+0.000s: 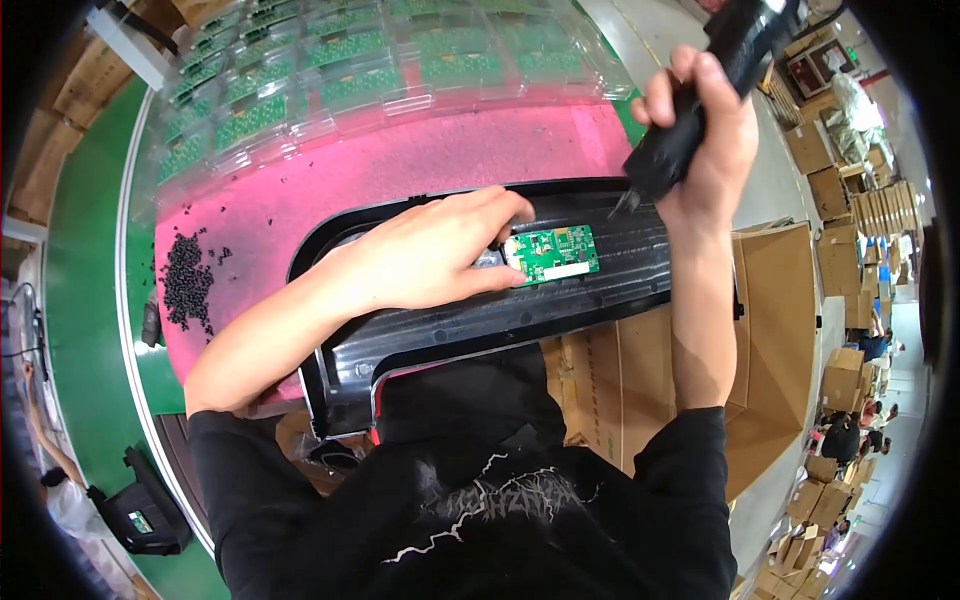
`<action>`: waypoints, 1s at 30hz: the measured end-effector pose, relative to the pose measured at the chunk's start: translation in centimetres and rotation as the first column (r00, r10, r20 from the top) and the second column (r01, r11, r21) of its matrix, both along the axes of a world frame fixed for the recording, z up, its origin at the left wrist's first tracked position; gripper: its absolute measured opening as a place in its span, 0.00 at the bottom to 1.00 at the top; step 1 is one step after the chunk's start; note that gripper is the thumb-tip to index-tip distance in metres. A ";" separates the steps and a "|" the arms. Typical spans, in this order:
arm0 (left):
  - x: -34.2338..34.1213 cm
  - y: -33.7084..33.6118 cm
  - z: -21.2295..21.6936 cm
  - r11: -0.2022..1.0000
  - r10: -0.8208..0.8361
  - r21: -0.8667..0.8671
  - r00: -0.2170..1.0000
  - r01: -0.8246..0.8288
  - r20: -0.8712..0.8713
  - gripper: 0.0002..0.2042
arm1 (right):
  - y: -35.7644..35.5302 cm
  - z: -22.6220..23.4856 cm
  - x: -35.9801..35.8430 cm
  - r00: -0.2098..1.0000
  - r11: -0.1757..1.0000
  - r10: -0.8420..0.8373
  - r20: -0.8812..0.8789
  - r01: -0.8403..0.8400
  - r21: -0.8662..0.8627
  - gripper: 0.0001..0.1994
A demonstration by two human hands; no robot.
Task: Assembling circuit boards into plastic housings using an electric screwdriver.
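Observation:
A green circuit board (556,254) lies inside a long black plastic housing (450,335) across my lap and the table edge. My left hand (440,245) reaches over the housing from the left. Its thumb touches the board's lower left corner, and its curled fingers are at the upper left edge. My right hand (715,140) is wrapped round a black electric screwdriver (668,150), raised above the housing's right end. The tool's thin tip points down and left, apart from the board.
Small black screws (188,280) lie heaped on the pink table mat (420,150) at the left. Clear trays (350,85) of green boards fill the back. An open cardboard box (770,330) stands at the right. Another black housing (150,505) sits at the lower left.

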State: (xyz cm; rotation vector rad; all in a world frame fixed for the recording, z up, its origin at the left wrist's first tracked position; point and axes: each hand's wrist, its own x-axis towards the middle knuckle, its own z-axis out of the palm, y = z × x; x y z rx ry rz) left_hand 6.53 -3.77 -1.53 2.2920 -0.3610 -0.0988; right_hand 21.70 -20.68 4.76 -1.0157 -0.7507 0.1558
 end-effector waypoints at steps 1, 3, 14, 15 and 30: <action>0.3 -0.2 -0.4 0.998 0.003 -0.071 0.995 0.004 0.097 0.26 | -0.6 0.8 -0.7 0.984 0.993 0.114 -0.139 -0.113 0.016 0.13; 0.0 -0.6 1.0 0.996 0.015 -0.085 0.987 -0.002 0.158 0.25 | -0.6 1.9 -2.7 0.932 0.989 0.122 -0.342 -0.144 -0.038 0.09; -1.2 -1.3 0.8 0.992 0.113 -0.023 0.774 -0.126 0.624 0.15 | -0.2 0.2 -6.6 0.962 0.993 -0.026 -0.272 0.056 0.105 0.08; -1.1 -1.3 0.8 0.992 0.097 -0.001 0.759 -0.126 0.644 0.14 | -0.3 0.1 -6.7 0.962 0.993 -0.030 -0.271 0.061 0.105 0.08; -0.9 0.8 1.2 0.949 0.290 -0.264 0.805 -0.172 0.518 0.03 | -2.8 1.3 -7.9 0.981 0.972 0.185 -0.063 -0.174 0.156 0.22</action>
